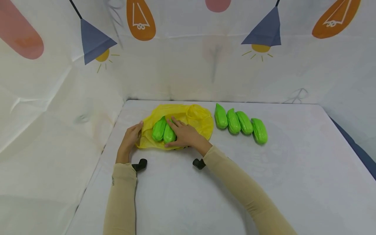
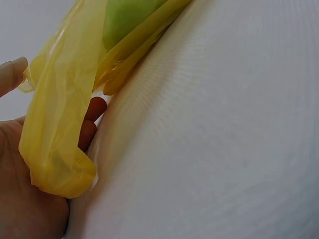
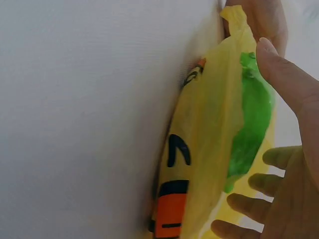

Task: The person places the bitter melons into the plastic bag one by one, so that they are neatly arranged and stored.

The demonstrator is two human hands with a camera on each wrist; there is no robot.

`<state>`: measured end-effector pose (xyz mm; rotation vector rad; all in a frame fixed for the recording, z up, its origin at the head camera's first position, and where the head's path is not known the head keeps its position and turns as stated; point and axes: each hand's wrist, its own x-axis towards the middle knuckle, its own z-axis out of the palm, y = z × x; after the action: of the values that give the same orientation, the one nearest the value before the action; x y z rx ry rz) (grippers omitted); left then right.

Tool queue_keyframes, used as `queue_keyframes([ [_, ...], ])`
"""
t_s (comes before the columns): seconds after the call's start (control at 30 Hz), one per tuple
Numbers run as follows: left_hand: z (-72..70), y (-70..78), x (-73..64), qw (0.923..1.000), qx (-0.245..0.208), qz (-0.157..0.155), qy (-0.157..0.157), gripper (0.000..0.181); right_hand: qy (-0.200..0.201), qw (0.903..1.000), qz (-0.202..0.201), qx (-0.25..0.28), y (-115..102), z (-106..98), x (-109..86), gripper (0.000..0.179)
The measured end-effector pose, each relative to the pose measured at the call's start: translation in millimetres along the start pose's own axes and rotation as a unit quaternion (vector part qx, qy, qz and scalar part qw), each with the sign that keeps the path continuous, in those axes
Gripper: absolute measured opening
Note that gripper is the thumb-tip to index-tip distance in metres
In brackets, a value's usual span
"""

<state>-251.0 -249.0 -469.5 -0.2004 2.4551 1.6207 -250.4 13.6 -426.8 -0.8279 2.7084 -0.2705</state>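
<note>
A yellow plastic bag [image 1: 157,112] lies spread on the table, two shiny green gourd-shaped vegetables [image 1: 159,129] side by side on or in it; I cannot tell which. My left hand [image 1: 131,138] holds the bag's left edge, and in the left wrist view a fold of yellow plastic [image 2: 62,114] sits between thumb and fingers. Over the right one of the pair is my right hand [image 1: 186,133], its fingers spread. In the right wrist view that hand's straight fingers lie along the bag near a green vegetable [image 3: 251,119], holding nothing between them.
Several more green vegetables [image 1: 233,121] lie in a row right of the bag. Dark printing [image 3: 178,149] shows on the bag's side. The white table [image 1: 293,182] meets a patterned cloth backdrop [image 1: 191,65] at the back and left.
</note>
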Motion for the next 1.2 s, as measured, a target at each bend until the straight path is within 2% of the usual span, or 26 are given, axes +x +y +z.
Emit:
queue_keyframes([
  [0.27,-0.9,-2.1,-1.1,0.9997,-0.023,-0.002,-0.01,0.081,0.034,0.9986,-0.04,0.003,6,-16,-16.7,0.108],
  [0.43,-1.7,-2.8,2.1,0.9992,-0.037,-0.004,-0.014,0.078,0.06,0.9945,-0.086,0.009,28,-27,-36.7,0.102],
  [0.57,-2.7,-3.2,4.4,0.9996,-0.027,-0.002,-0.008,0.076,0.067,0.9932,-0.091,0.03,54,-33,-58.0,0.1],
  [0.73,-1.1,-3.4,3.7,0.9998,-0.018,0.012,-0.001,0.084,0.074,0.994,-0.048,0.064,93,-36,-88.6,0.105],
  [1.0,-0.4,-4.3,2.7,0.9998,-0.02,0.008,0.002,0.083,0.083,0.991,0.048,0.093,159,-36,-137.5,0.111],
  [1.2,0.6,-3.8,1.8,0.9998,-0.019,0.003,0.004,0.085,0.076,0.9867,0.088,0.114,192,-32,-166.2,0.111],
])
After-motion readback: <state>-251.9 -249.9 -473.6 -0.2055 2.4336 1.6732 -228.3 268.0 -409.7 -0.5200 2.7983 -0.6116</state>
